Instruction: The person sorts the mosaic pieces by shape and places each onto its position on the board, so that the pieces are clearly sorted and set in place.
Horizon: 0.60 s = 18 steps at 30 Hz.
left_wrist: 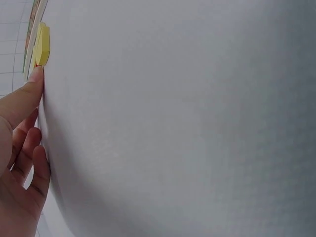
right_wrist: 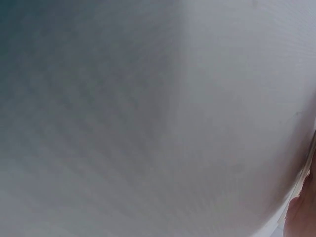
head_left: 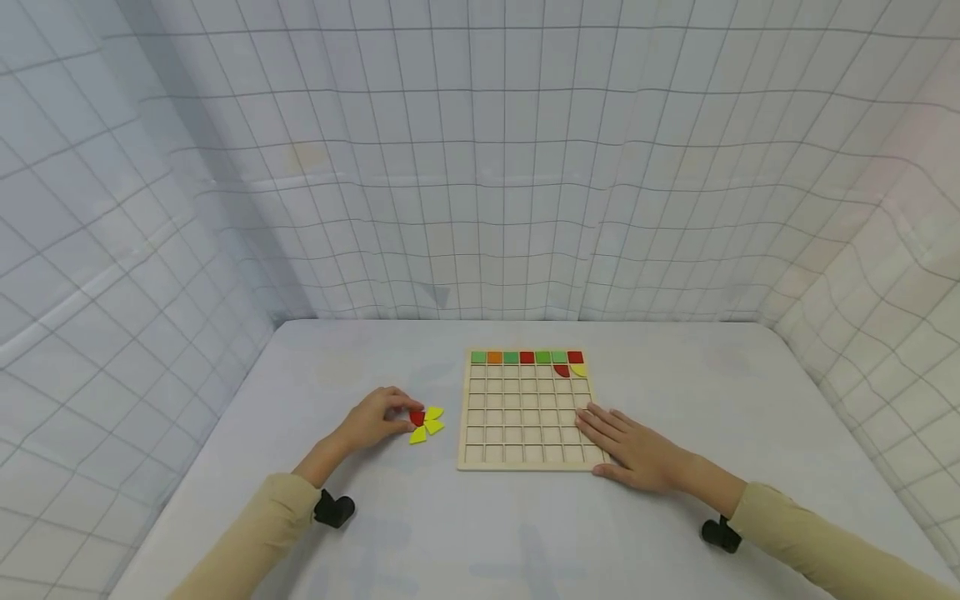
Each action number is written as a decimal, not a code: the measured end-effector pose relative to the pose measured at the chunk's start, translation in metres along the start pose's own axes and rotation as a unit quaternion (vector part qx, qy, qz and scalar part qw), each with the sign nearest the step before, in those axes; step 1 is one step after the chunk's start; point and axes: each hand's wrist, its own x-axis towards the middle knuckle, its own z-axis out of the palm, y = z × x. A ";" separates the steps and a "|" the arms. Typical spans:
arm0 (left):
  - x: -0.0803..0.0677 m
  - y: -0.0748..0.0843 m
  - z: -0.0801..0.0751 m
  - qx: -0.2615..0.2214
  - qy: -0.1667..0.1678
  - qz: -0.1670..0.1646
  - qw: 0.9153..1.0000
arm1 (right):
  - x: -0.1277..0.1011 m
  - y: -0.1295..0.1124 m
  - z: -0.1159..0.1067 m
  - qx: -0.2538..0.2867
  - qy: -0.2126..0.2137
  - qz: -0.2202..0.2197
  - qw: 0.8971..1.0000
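Note:
In the head view, my left hand (head_left: 377,418) pinches a red quarter-circle tile (head_left: 417,417) between thumb and fingertips, low over the table. Beside it lie 3 yellow tiles (head_left: 434,427) of similar shape. The left wrist view shows the thumb (left_wrist: 30,94) at a red edge next to a yellow tile (left_wrist: 43,45). To the right is a pale gridded board (head_left: 521,417). My right hand (head_left: 641,454) lies flat with fingers spread, its fingertips on the board's right edge. Only a sliver of the right hand (right_wrist: 301,212) shows in the right wrist view.
Green, orange and red square tiles (head_left: 527,357) fill the board's top row. Below its right end sit a red curved tile (head_left: 562,370) and a yellow curved tile (head_left: 578,370). A white table (head_left: 480,525) bears everything, with grid-patterned cloth (head_left: 480,167) behind and at both sides.

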 end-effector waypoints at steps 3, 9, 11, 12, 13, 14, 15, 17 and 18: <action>-0.001 0.001 0.001 0.007 0.002 -0.006 1.000 | -0.001 0.000 0.000 -0.003 -0.002 0.000 1.000; 0.001 0.000 0.003 0.016 0.008 -0.008 1.000 | -0.002 0.001 0.000 -0.007 -0.019 0.010 1.000; 0.001 0.000 0.003 0.016 0.009 -0.010 1.000 | -0.002 0.001 0.000 -0.007 -0.024 0.011 1.000; 0.001 0.000 0.003 0.016 0.009 -0.011 1.000 | -0.002 0.001 0.000 -0.008 -0.026 0.011 1.000; 0.001 0.000 0.003 0.017 0.008 -0.010 1.000 | -0.002 0.001 0.000 -0.009 -0.025 0.011 1.000; 0.002 0.000 0.003 0.016 0.008 -0.011 1.000 | -0.002 0.000 0.000 -0.007 -0.024 0.010 1.000; 0.002 0.000 0.003 0.016 0.007 -0.011 1.000 | -0.002 0.000 0.000 -0.007 -0.020 0.009 1.000; 0.002 -0.001 0.004 0.018 0.006 -0.011 1.000 | -0.002 0.001 0.001 -0.007 -0.014 0.007 1.000; 0.002 -0.001 0.004 0.018 0.005 -0.010 1.000 | -0.001 0.001 0.001 -0.009 -0.010 0.004 1.000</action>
